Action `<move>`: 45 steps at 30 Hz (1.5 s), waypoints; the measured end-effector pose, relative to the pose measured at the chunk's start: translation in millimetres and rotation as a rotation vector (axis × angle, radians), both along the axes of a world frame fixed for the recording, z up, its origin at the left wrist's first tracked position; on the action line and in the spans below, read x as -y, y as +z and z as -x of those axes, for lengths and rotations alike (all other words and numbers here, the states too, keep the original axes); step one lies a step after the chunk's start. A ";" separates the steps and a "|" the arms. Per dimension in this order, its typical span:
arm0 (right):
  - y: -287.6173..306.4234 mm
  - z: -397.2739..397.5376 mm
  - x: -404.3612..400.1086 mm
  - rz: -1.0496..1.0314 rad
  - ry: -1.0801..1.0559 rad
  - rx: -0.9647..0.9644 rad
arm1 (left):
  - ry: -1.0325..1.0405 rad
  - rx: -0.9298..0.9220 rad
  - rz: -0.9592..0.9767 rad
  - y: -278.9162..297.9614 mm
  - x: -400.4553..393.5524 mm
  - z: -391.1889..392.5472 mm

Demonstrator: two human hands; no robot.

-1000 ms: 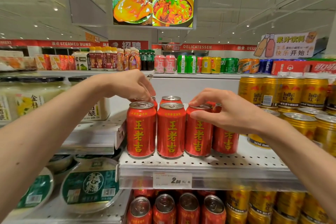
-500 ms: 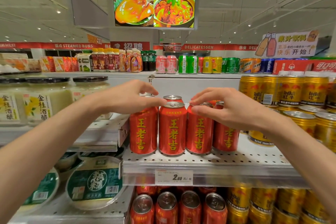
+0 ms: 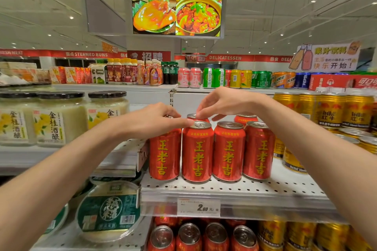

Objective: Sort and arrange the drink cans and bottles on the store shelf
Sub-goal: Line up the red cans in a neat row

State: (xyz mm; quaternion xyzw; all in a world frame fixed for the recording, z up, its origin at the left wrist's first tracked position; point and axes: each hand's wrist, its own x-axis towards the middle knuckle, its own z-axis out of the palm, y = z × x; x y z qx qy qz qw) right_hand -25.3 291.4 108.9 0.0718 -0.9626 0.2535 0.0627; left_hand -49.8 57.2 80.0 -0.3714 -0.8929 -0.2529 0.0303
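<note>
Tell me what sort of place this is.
A supermarket drinks aisle: perforated shelf stocked with red cans, a 2.60 price tag on its edge, and a DELICATESSEN sign beyond.

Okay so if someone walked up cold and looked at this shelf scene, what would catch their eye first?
Probably the row of four bright red drink cans with yellow characters at the front of the white perforated metal shelf, with both bare hands on their tops: the left hand over the leftmost can, the right hand pinching a can behind. Overhead, a glowing food-photo screen hangs from the ceiling.
</note>
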 end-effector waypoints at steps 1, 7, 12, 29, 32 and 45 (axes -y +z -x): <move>-1.0 1.8 1.4 0.016 0.006 0.020 | 0.001 0.006 -0.001 -0.5 0.0 0.1; -6.7 3.6 4.3 -0.002 0.023 -0.035 | 0.009 -0.012 -0.003 -3.7 0.3 2.7; -6.6 1.8 5.2 0.038 0.041 -0.012 | -0.017 0.005 -0.021 -5.5 1.5 5.6; -5.5 -35.7 -59.8 -0.300 -0.362 0.028 | -0.072 -0.026 0.046 3.1 -20.4 1.6; -11.4 -32.5 -66.5 -0.167 -0.390 0.025 | -0.093 0.031 0.033 0.7 -22.0 3.0; -3.1 -16.0 -27.8 -0.016 -0.273 0.021 | -0.111 0.031 -0.028 -4.6 -24.0 6.7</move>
